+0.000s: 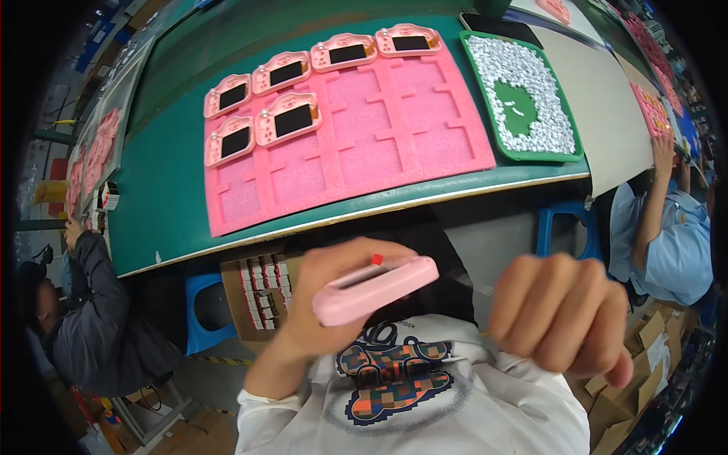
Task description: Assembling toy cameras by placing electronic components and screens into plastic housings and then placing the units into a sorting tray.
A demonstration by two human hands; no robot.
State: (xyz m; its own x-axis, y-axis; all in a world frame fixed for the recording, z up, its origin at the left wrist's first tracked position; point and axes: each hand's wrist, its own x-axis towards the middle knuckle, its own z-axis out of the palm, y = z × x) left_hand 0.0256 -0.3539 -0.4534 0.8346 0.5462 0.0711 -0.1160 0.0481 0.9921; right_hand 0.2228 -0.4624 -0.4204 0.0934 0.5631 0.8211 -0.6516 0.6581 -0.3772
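My left hand (309, 284) is closed around a pink handheld game console shell (379, 294), held tilted in front of my body, off the bench. A small red piece (377, 259) shows at the shell's upper edge. To the right, apart from the shell, my right hand (561, 315) is raised with its fingers curled in, slightly blurred; what they hold, if anything, is hidden. On the bench, a pink foam tray (364, 168) carries several pink shells with dark screens, such as one front shell (292, 121), in its far and left pockets.
A green tray (580, 155) of small white parts stands right of the foam, by a dark flat panel (500, 29). Below the green bench (163, 189) is a cardboard box (231, 292) of small packs. Blue stools (199, 303) and people at both sides flank me.
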